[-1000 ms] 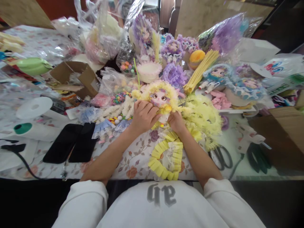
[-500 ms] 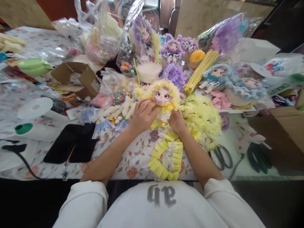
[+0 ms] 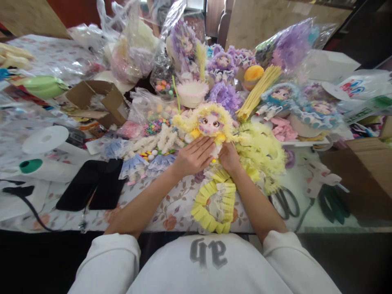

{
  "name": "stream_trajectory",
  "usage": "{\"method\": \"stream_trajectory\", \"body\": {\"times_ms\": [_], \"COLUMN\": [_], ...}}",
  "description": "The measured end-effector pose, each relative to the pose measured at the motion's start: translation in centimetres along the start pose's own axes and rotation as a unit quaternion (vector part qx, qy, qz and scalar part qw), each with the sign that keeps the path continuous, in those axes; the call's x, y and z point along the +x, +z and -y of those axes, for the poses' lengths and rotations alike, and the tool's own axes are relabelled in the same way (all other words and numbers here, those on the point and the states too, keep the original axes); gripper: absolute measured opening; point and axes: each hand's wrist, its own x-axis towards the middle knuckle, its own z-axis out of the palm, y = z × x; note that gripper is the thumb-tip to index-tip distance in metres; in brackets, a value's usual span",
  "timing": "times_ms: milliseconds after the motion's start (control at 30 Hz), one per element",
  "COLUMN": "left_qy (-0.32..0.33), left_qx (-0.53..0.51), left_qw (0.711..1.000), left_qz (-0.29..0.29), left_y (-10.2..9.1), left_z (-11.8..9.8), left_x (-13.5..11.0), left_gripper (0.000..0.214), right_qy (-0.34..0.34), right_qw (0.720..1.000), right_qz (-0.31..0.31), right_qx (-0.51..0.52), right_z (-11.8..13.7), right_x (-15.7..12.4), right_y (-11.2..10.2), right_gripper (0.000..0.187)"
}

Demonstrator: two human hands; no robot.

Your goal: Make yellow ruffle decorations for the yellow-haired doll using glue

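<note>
A doll [image 3: 211, 121] with fluffy yellow hair and large brown eyes faces me at the middle of the table. My left hand [image 3: 197, 155] lies across its body, fingers stretched out flat and side by side. At the doll's right side, my right hand [image 3: 228, 157] is closed, its fingertips turned inward; what they pinch is hidden. Yellow ruffled trim [image 3: 200, 204] edged with white lace runs from beneath the right hand and loops on the flowered cloth. Beside that hand lies a pile of fluffy yellow-green trim [image 3: 263, 147].
Dolls in blue skirts [image 3: 134, 165] and two black phones [image 3: 81, 183] lie at left. Scissors [image 3: 286, 202] and a glue gun [image 3: 321, 175] lie at right. Behind stand a cream bowl [image 3: 192, 94], yellow sticks [image 3: 260, 92] and a cardboard box [image 3: 98, 102].
My left hand has moved down and right from beside the doll's chin onto its body, its fingers straightening. The right hand stays almost where it was.
</note>
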Motion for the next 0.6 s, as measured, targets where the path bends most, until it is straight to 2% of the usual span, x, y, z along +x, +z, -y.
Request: {"method": "stream_trajectory", "body": {"times_ms": [233, 433, 500, 533, 600], "left_qy": [0.049, 0.046, 0.085, 0.107, 0.123], "left_qx": [0.063, 0.078, 0.097, 0.117, 0.161], "left_qw": [0.997, 0.996, 0.991, 0.985, 0.958], "left_qz": [0.015, 0.018, -0.022, -0.070, -0.203], "left_y": [-0.6, -0.3, -0.4, -0.5, -0.9], "left_z": [-0.1, 0.3, 0.7, 0.9, 1.2], "left_x": [-0.2, -0.6, -0.8, -0.8, -0.8], "left_gripper": [0.038, 0.036, 0.029, 0.023, 0.013], "right_qy": [-0.002, 0.000, 0.007, 0.009, 0.006], "right_qw": [1.000, 0.999, 0.999, 0.999, 0.999], "right_qz": [-0.017, -0.022, -0.028, -0.032, -0.038], "right_qx": [0.006, 0.028, 0.031, 0.029, 0.021], "right_z": [0.1, 0.0, -0.1, -0.1, -0.1], "right_x": [-0.1, 0.0, 0.1, 0.2, 0.3], "right_y": [0.2, -0.1, -0.5, -0.7, -1.0], "right_gripper": [0.019, 0.020, 0.020, 0.018, 0.016]}}
